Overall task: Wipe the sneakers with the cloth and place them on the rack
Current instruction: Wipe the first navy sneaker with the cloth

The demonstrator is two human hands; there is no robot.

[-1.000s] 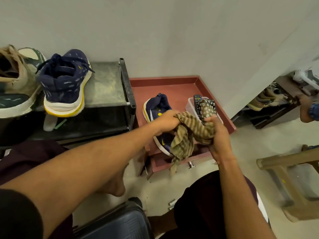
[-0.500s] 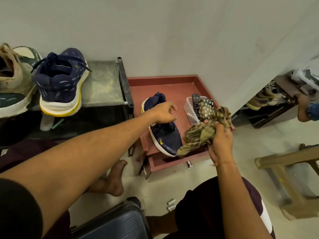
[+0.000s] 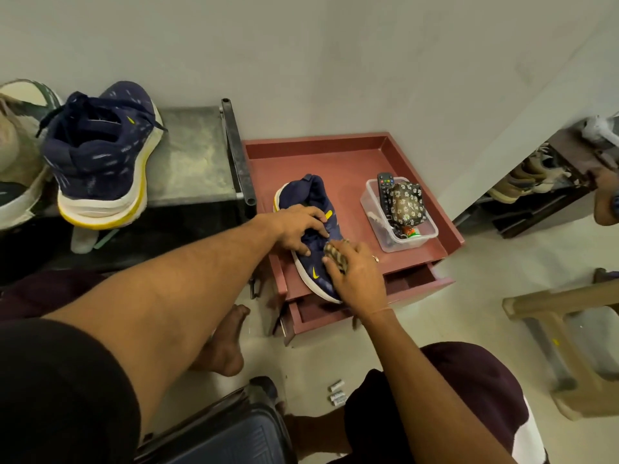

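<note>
red cabinet (image 3: 335, 139): sneaker (image 3: 314, 270) toe nearward; left grip (image 3: 298, 226) spread, right grip (image 3: 358, 274) clutching cloth (image 3: 336, 254).

A black short sleeve (image 3: 60, 390) covers the left upper arm at the lower left of the frame, and both forearms are bare. The right hand (image 3: 358, 276) wears a ring (image 3: 376, 259), and a thin thread (image 3: 376, 311) circles that wrist. Dark maroon shorts (image 3: 469, 380) with a white panel (image 3: 532, 426) show at lower right. The foot (image 3: 224, 343) near the centre is bare.
</note>
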